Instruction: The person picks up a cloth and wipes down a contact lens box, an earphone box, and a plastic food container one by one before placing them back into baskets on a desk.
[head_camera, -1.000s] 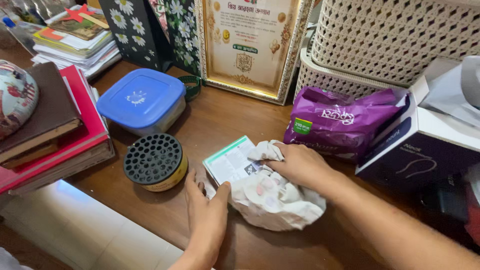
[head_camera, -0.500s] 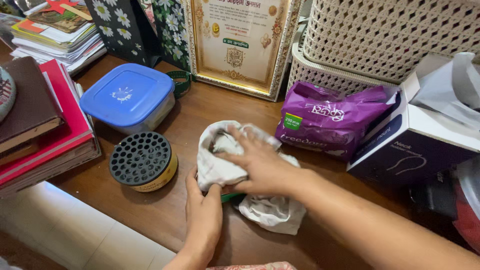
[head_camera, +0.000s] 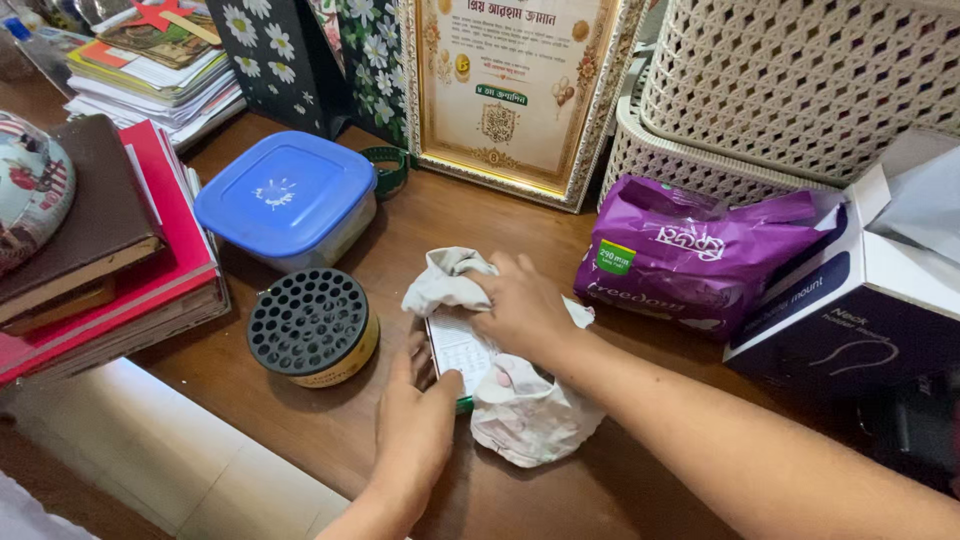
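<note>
A brown wooden worktop (head_camera: 330, 430) is carrying everything here. Two cream lattice baskets (head_camera: 800, 80) are sitting stacked at the back right, and a gold-framed certificate (head_camera: 510, 95) is leaning upright beside them, next to a dark bag with white daisies (head_camera: 290, 60). At the right edge, a dark blue and white cardboard box (head_camera: 850, 310) is lying with its flap open, and a purple plastic packet (head_camera: 690, 255) is resting against it, just in front of the lower basket. At the left, a stack of books (head_camera: 120, 270) with a red cover is lying near a pile of papers (head_camera: 150, 80) further back. A plastic container with a blue lid (head_camera: 285, 200) is standing in front of the daisy bag, and a round yellow tin with a black perforated top (head_camera: 312, 325) is sitting just in front of it.

In the middle, a crumpled white cloth (head_camera: 525, 410) is lying on the worktop, draped over and around a small white box with a green edge (head_camera: 458, 350). The right hand (head_camera: 520, 305) is pressing down on the cloth with fingers curled, bunching it against the top of the box. The left hand (head_camera: 415, 420) is lying with fingers spread, thumb and fingertips touching the near edge of the box. The box is lying flat, between the round tin and the purple packet.
</note>
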